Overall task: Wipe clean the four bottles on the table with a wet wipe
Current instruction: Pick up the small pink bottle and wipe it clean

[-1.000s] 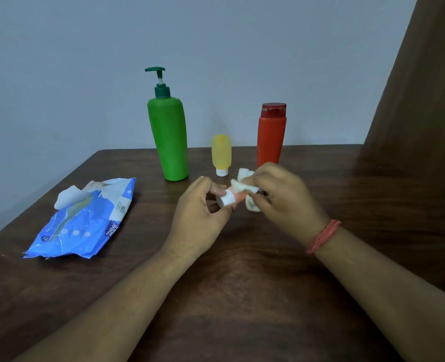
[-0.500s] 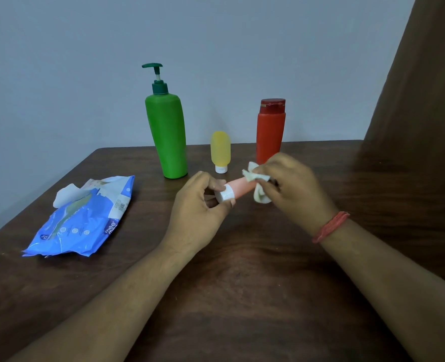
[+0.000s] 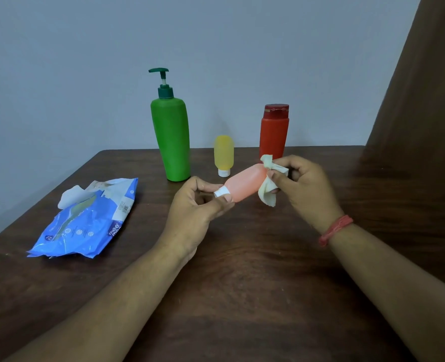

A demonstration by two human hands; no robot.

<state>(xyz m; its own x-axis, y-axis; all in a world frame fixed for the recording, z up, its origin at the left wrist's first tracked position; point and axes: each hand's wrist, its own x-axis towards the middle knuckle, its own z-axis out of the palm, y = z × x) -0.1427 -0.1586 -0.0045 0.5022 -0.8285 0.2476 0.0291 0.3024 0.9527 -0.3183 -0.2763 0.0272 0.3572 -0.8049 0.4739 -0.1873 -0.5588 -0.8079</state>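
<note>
We seem to be in a plain room of a home. A dark wooden counter (image 3: 242, 296) stands against a bare grey-blue wall (image 3: 85, 61), and a brown curtain (image 3: 430, 100) hangs at the right. On the counter we see household toiletries: a green pump bottle (image 3: 171, 139), a red flip-cap bottle (image 3: 273, 131), a small yellow bottle (image 3: 224, 152) and an opened blue pack of wet wipes (image 3: 85, 220).
</note>
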